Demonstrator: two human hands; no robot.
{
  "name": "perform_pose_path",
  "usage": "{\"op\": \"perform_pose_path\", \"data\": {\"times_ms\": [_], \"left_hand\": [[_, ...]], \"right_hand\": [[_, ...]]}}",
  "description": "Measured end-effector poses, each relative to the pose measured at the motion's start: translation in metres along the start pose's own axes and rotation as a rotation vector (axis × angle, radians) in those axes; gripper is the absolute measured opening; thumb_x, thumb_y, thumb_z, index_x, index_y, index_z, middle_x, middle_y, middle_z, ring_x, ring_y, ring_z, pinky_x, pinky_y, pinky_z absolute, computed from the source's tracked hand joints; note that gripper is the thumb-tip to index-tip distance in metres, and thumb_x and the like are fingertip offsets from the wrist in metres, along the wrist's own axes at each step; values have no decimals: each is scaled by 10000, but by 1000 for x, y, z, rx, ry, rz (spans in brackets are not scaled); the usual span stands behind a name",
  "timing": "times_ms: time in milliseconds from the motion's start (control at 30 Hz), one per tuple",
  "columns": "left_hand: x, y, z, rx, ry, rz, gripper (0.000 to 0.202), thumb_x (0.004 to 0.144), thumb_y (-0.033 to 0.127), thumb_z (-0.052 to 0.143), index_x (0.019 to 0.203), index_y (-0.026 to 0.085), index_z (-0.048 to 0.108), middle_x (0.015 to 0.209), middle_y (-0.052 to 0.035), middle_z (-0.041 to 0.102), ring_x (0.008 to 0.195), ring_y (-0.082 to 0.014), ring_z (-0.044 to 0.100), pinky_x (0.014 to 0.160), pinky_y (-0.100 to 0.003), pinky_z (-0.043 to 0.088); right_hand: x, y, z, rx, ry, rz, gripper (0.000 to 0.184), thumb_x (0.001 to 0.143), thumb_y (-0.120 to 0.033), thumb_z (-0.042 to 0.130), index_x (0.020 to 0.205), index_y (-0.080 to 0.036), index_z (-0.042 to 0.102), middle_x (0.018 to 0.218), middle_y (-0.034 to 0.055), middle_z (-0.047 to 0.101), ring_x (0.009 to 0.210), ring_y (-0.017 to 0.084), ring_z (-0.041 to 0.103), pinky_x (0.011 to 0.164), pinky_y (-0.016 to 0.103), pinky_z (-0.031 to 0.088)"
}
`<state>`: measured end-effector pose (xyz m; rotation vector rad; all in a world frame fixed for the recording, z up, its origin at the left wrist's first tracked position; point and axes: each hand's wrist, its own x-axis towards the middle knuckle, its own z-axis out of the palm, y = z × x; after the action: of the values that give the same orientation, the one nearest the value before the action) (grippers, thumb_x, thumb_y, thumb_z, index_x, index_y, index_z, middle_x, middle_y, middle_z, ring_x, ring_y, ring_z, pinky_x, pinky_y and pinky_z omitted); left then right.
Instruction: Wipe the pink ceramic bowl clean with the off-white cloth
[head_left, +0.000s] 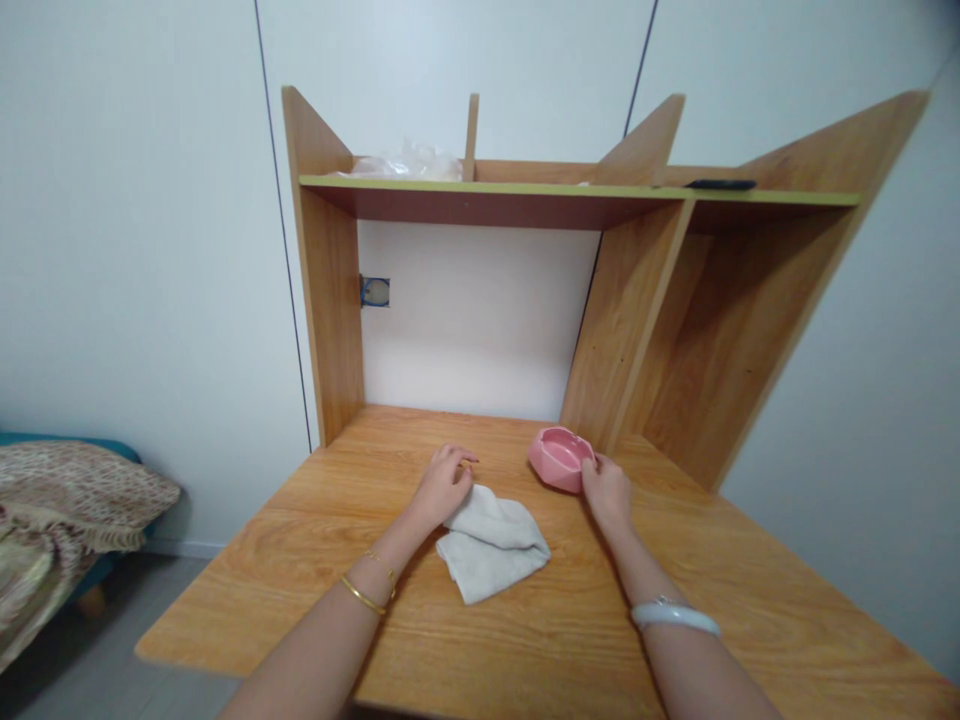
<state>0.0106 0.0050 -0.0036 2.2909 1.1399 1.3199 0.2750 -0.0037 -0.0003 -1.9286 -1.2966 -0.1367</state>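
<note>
My right hand [607, 492] grips the right rim of a pink, faceted ashtray [559, 475], thumb and fingers closed on its edge. The ashtray is tilted a little toward me, and I see no contents in it; whether its base touches the desk I cannot tell. To the left, my left hand [444, 485] is over the desk with loosely bent fingers apart and nothing visible in them. Its thumb side is at the upper left corner of a folded, light grey cloth [495, 550], which lies on the wooden desk [315, 590] between my forearms.
A wooden shelf unit [622, 330] rises from the back of the desk. On its upper board are a clear plastic bag [409, 162] and a flat black object [721, 184]. An open wall socket box [375, 291] shows blue wire. A patterned cover [67, 500] lies at far left.
</note>
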Motion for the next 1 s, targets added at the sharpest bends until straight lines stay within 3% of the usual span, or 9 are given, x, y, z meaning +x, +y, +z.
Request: {"op": "perform_pose_path", "data": {"times_ms": [167,667,1000], "left_hand": [[0,1,-1,9,-34,5,228,731,99,442,821,188,632,944,-54,581,955,-184,512,887,-342,391],[0,8,-5,50,-124,7,247,750,84,418,826,170,636,899,-48,610,941,-175,519,866,-309,396],[0,9,-6,62,-160,33,254,758,76,402,834,168,626,891,-43,617,925,-170,528,861,-299,396]], "right_hand": [[-1,0,0,-11,18,3,438,829,-280,307,1084,-92,609,899,167,670,821,236,618,678,286,409],[-4,-5,3,-69,-20,93,412,819,-294,374,1126,-122,589,940,140,667,869,220,613,736,278,415],[-6,-9,4,-59,-37,74,414,825,-291,366,1134,-116,580,959,145,661,909,228,602,758,282,410]]}}
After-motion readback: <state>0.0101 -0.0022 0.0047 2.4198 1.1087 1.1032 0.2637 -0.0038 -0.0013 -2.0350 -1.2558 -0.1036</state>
